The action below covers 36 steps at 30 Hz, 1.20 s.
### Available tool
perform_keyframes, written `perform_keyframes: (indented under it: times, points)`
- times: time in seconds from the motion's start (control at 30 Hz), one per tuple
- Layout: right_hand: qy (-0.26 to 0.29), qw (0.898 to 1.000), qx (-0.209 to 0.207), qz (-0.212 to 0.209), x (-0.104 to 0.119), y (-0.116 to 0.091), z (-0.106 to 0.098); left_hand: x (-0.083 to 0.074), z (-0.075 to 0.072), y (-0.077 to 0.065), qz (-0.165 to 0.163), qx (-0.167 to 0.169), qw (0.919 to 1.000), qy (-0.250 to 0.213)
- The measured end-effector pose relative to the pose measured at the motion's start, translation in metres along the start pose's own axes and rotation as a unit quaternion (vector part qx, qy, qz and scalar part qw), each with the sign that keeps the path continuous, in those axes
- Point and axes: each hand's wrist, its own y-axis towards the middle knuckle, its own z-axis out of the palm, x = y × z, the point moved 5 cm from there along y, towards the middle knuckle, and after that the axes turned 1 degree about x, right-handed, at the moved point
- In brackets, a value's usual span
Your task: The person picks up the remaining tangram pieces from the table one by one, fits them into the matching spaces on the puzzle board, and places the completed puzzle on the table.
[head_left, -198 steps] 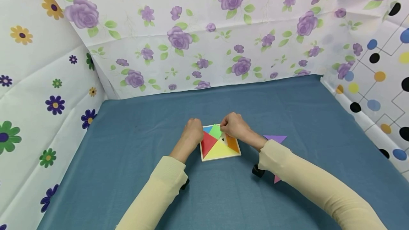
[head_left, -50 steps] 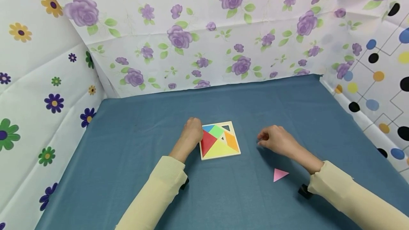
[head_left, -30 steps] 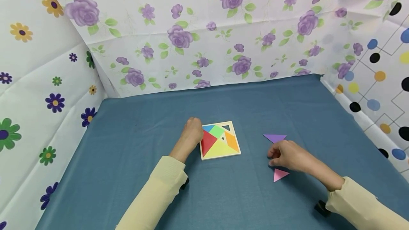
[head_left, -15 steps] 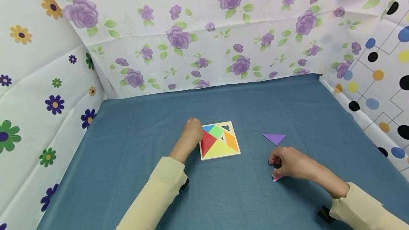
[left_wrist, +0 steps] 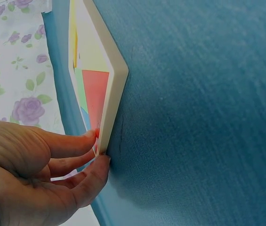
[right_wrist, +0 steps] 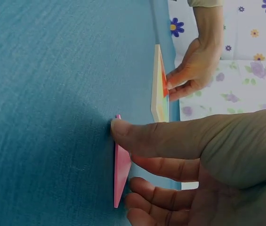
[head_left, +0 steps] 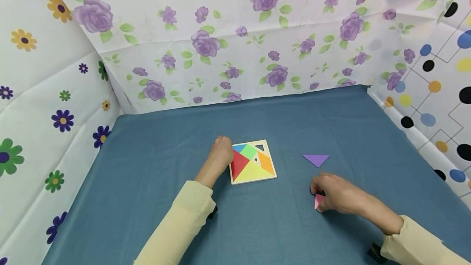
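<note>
My left hand (head_left: 220,152) pinches the left edge of a square tangram board (head_left: 254,181), thumb on top beside the red triangle (head_left: 239,164). In the left wrist view the fingertips meet at the corner of its pale rim (left_wrist: 115,89). Yellow, orange, green and blue pieces also lie in the board; dark triangular patches show at its upper right and near its middle. My right hand (head_left: 340,193) curls around a pink triangle (head_left: 318,200) lying on the cloth. In the right wrist view the thumb touches the pink triangle's (right_wrist: 121,174) near edge, with the fingers behind it.
A purple triangle (head_left: 316,159) lies flat beyond my right hand. Blue cloth (head_left: 165,167) covers the table. Flowered sheets (head_left: 206,44) stand along the back and left, and a dotted sheet (head_left: 434,105) at the right.
My right hand was at the board's green piece, then moved right, passed over the purple triangle and came down to the pink one. The green piece now lies flat. My left hand stays put.
</note>
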Motion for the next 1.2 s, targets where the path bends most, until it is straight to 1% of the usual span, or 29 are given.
perform_keyframes:
  times: [0.13, 0.3, 0.37, 0.6, 0.77, 1.0, 1.2]
  points:
    - [0.003, 1.000, 0.000, -0.004, 0.0001, -0.0003, 0.0017, -0.0001, -0.0002, 0.0001, 0.001, 0.000, 1.0000, 0.006]
    - [0.010, 1.000, 0.001, -0.011, 0.0004, 0.0007, 0.0020, -0.0001, -0.0016, 0.0003, -0.006, 0.002, 1.0000, 0.002]
    - [0.014, 1.000, -0.002, -0.017, 0.0005, 0.0011, 0.0015, -0.0003, -0.0022, 0.0002, -0.011, 0.004, 0.9999, -0.003]
    - [0.024, 0.999, -0.017, -0.040, 0.0004, 0.0018, 0.0012, -0.0010, -0.0025, 0.0000, -0.011, 0.008, 0.9999, 0.000]
    - [0.019, 0.998, -0.018, -0.059, 0.0016, 0.0017, 0.0021, -0.0002, -0.0017, -0.0005, -0.011, 0.004, 0.9999, 0.003]
    - [0.003, 0.994, -0.037, -0.106, 0.0046, 0.0003, 0.0031, -0.0002, -0.0012, -0.0007, -0.005, 0.001, 1.0000, 0.002]
    - [-0.006, 0.994, -0.031, -0.107, 0.0046, 0.0017, 0.0041, -0.0001, -0.0014, -0.0008, -0.004, 0.002, 1.0000, 0.006]
